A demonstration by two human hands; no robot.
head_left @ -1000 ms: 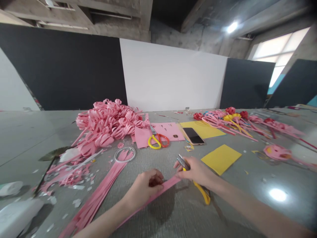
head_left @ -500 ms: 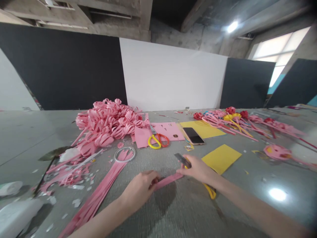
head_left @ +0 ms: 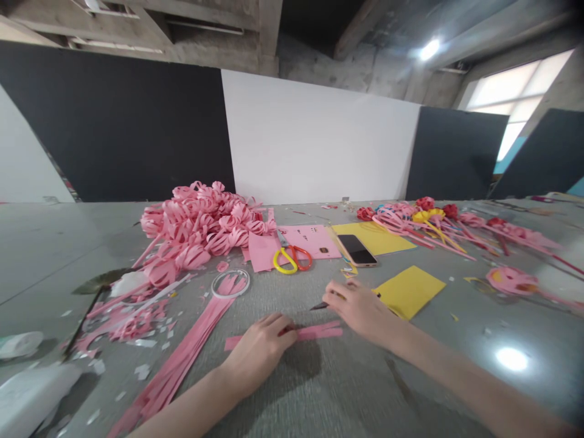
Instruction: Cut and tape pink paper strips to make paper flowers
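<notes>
Head view: grasping the pink strip (head_left: pixel 318 333) on the grey surface (head_left: pixel 344 398) with the left hand (head_left: pixel 262 344) and a dark-bladed tool (head_left: pixel 319 306) with the right hand (head_left: pixel 354 304), we should angle its tip clear.

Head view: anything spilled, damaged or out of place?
Paper scraps lie strewn left of the pink strip bundle, scattered rather than gathered, so that patch looks untidy. The pink strip under the left hand forks at its right end, perhaps cut. Nothing looks clearly broken.
</notes>
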